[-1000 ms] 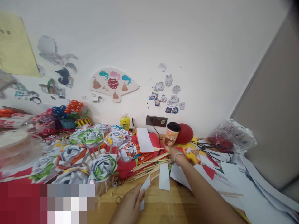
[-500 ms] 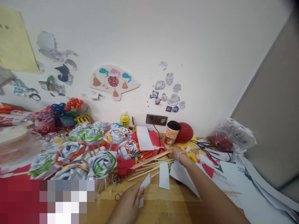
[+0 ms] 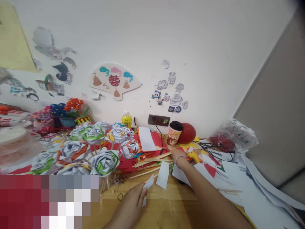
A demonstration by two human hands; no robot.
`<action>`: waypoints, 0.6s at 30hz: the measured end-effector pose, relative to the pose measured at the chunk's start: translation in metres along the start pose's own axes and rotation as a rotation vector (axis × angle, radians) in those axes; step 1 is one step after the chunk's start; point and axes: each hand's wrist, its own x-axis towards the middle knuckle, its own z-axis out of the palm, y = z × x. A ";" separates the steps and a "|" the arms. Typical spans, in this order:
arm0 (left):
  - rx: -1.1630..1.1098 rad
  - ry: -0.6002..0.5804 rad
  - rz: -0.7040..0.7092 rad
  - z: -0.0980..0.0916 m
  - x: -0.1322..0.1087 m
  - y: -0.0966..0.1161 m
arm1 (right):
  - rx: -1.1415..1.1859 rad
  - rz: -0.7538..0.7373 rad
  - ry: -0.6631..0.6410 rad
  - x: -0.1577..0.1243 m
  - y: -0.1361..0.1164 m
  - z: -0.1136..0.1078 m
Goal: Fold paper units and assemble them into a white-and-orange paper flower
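Note:
My left hand is closed on small folded white paper, pinched between thumb and fingers above the wooden table. My right hand, with a bracelet at its wrist, reaches down among the thin wooden sticks in front of the paper cup. Its fingertips are hidden, so I cannot see whether they grip anything. Just left of and below that hand, a white paper strip lies tilted. Folded paper flowers in white with green, orange and yellow edges stand on sticks to the left.
A lidded paper cup and a red balloon are near the wall, with a yellow bottle farther left. Paper sheets and black cables cover the right side. Rubber bands lie beside the flowers.
My right hand has shifted slightly left among the sticks. The white paper strip has moved left and tilted. My left hand still holds the folded paper; the view has shifted a little.

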 end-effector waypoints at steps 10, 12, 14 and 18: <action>0.000 -0.005 0.034 -0.004 -0.002 0.005 | -0.204 -0.011 -0.100 -0.009 -0.022 -0.004; 0.002 -0.004 0.038 -0.004 -0.002 0.005 | -0.230 -0.009 -0.128 -0.006 -0.024 -0.004; 0.001 -0.013 0.042 -0.004 -0.002 0.005 | -0.255 -0.004 -0.155 -0.003 -0.026 -0.004; -0.002 -0.036 0.051 -0.006 -0.002 0.006 | -0.298 -0.040 -0.177 0.000 -0.034 -0.001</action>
